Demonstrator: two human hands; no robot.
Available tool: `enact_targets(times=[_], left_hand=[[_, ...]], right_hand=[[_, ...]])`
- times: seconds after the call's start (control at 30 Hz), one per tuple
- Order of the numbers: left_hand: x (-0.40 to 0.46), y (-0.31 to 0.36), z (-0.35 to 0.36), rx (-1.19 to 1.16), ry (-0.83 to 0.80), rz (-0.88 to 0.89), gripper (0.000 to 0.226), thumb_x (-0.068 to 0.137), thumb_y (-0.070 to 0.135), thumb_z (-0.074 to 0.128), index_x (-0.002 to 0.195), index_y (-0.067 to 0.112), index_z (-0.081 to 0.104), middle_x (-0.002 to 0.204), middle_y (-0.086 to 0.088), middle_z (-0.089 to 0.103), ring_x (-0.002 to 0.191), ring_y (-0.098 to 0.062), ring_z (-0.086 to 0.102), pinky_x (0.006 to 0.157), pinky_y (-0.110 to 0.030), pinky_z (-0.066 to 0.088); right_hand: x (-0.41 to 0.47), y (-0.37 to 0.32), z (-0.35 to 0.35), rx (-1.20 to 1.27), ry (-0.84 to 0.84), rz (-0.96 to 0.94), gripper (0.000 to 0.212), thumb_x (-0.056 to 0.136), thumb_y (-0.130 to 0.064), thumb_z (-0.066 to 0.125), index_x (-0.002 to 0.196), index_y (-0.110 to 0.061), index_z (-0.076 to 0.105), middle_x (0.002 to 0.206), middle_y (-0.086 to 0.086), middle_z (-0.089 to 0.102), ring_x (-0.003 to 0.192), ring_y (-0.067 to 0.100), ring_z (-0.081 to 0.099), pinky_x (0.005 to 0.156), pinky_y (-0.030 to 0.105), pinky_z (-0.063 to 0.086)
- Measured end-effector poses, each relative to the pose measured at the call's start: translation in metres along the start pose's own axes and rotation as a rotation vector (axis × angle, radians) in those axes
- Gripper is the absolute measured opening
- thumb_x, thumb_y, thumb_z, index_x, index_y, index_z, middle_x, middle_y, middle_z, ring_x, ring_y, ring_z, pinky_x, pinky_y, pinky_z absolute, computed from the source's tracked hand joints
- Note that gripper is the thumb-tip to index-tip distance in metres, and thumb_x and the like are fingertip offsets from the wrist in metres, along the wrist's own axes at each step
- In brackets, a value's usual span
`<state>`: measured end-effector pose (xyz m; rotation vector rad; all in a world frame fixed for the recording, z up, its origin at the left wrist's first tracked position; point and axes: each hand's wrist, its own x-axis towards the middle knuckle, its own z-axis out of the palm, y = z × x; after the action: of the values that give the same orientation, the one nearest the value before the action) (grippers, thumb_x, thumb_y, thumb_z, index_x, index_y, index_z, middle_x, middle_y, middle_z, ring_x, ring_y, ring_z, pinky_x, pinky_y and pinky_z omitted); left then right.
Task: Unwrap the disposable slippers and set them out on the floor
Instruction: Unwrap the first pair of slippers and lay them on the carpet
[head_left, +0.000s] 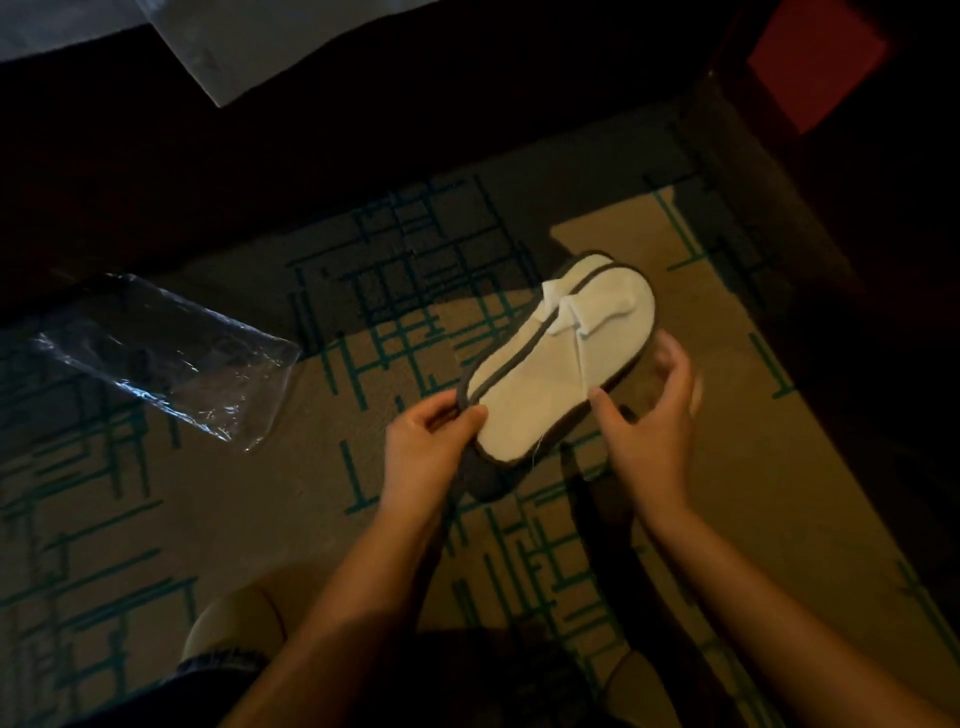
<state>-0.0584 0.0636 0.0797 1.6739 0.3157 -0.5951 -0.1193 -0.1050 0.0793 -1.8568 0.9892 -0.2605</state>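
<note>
A pair of white disposable slippers (550, 374) with dark grey trim is stacked flat together, out of its wrapper, held just above the patterned carpet (218, 509). My left hand (431, 447) pinches the heel end, thumb on top. On the slippers' right edge rests my right hand (649, 421), thumb on the sole and fingers curled under the side. The empty clear plastic wrapper (166, 358) lies on the carpet to the left.
A dark bed base or furniture edge (260, 171) runs across the top, with white bedding (234, 47) above. Dark furniture with a red panel (815, 62) stands at the upper right. My foot in a pale shoe (234, 629) shows at the bottom left.
</note>
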Motion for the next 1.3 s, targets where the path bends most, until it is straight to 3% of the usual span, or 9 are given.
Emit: enact_targets(times=[0.1, 0.17, 0.3, 0.5, 0.63, 0.73, 0.83, 1.13, 1.3], left_hand=[[0.010, 0.020, -0.014, 0.148, -0.163, 0.088, 0.021, 0.080, 0.009, 0.066, 0.088, 0.029, 0.066, 0.088, 0.008, 0.069, 0.082, -0.006, 0.064, 0.068, -0.012, 0.054], [0.016, 0.027, -0.018, 0.252, -0.263, 0.144, 0.024, 0.079, 0.010, 0.068, 0.084, 0.033, 0.067, 0.086, 0.011, 0.070, 0.079, -0.003, 0.066, 0.069, -0.016, 0.053], [0.024, 0.035, -0.021, 0.338, -0.346, 0.176, 0.023, 0.077, 0.011, 0.070, 0.082, 0.034, 0.069, 0.085, 0.012, 0.070, 0.074, 0.005, 0.066, 0.071, -0.014, 0.053], [0.028, 0.031, -0.027, 0.056, -0.164, 0.041, 0.030, 0.085, 0.013, 0.060, 0.114, 0.021, 0.059, 0.105, 0.003, 0.065, 0.097, -0.005, 0.062, 0.091, -0.028, 0.049], [0.018, -0.007, -0.022, -0.049, -0.194, -0.198, 0.021, 0.084, 0.012, 0.061, 0.104, 0.021, 0.063, 0.101, -0.004, 0.069, 0.101, -0.023, 0.062, 0.082, -0.028, 0.054], [-0.003, -0.040, -0.006, -0.067, -0.274, -0.390, 0.046, 0.069, 0.017, 0.074, 0.113, 0.009, 0.062, 0.107, -0.016, 0.070, 0.104, -0.035, 0.063, 0.094, -0.046, 0.050], [-0.019, -0.066, 0.006, -0.016, -0.279, -0.456, 0.033, 0.073, 0.012, 0.071, 0.105, 0.011, 0.063, 0.107, -0.011, 0.070, 0.102, -0.027, 0.064, 0.098, -0.047, 0.047], [-0.012, -0.073, 0.005, -0.093, -0.242, -0.431, 0.027, 0.082, 0.001, 0.061, 0.107, 0.009, 0.063, 0.084, 0.005, 0.074, 0.085, -0.016, 0.068, 0.082, -0.032, 0.055], [0.008, -0.064, -0.006, -0.241, -0.094, -0.434, 0.023, 0.084, 0.002, 0.059, 0.106, 0.006, 0.063, 0.081, 0.000, 0.073, 0.074, -0.013, 0.069, 0.063, -0.021, 0.058]], right_hand=[[0.023, -0.026, -0.017, -0.520, -0.203, -0.832, 0.067, 0.075, -0.031, 0.068, 0.135, -0.023, 0.040, 0.139, 0.010, 0.045, 0.131, 0.025, 0.036, 0.108, 0.045, 0.033], [0.036, -0.048, -0.016, -0.698, -0.473, -0.938, 0.068, 0.074, -0.031, 0.070, 0.136, -0.026, 0.042, 0.143, 0.005, 0.044, 0.137, 0.024, 0.031, 0.112, 0.049, 0.023], [0.051, -0.071, -0.005, -0.779, -0.876, -0.686, 0.035, 0.079, -0.028, 0.069, 0.112, -0.019, 0.060, 0.114, 0.002, 0.064, 0.106, 0.020, 0.058, 0.085, 0.036, 0.046], [0.057, -0.046, 0.004, -0.366, -0.875, -0.329, 0.030, 0.078, -0.021, 0.073, 0.088, 0.005, 0.062, 0.075, 0.010, 0.062, 0.069, 0.016, 0.057, 0.062, 0.033, 0.042], [0.059, -0.025, 0.008, -0.124, -0.700, -0.102, 0.026, 0.077, -0.013, 0.072, 0.093, 0.006, 0.063, 0.094, 0.025, 0.067, 0.085, 0.023, 0.062, 0.075, 0.037, 0.047], [0.061, -0.018, 0.008, -0.012, -0.566, 0.092, 0.018, 0.079, -0.015, 0.071, 0.089, -0.001, 0.065, 0.083, 0.018, 0.066, 0.069, 0.014, 0.063, 0.064, 0.028, 0.049], [0.069, -0.011, 0.008, 0.088, -0.494, 0.286, 0.020, 0.078, -0.019, 0.072, 0.086, -0.003, 0.064, 0.082, 0.013, 0.061, 0.067, 0.020, 0.061, 0.063, 0.029, 0.047], [0.071, 0.002, 0.015, 0.341, -0.522, 0.520, 0.011, 0.085, -0.023, 0.063, 0.077, -0.017, 0.063, 0.069, 0.000, 0.067, 0.060, 0.013, 0.063, 0.052, 0.024, 0.052], [0.054, 0.022, 0.011, 0.194, -0.771, 0.586, 0.005, 0.087, -0.018, 0.058, 0.084, -0.021, 0.060, 0.074, 0.000, 0.059, 0.066, 0.013, 0.054, 0.058, 0.026, 0.047]])
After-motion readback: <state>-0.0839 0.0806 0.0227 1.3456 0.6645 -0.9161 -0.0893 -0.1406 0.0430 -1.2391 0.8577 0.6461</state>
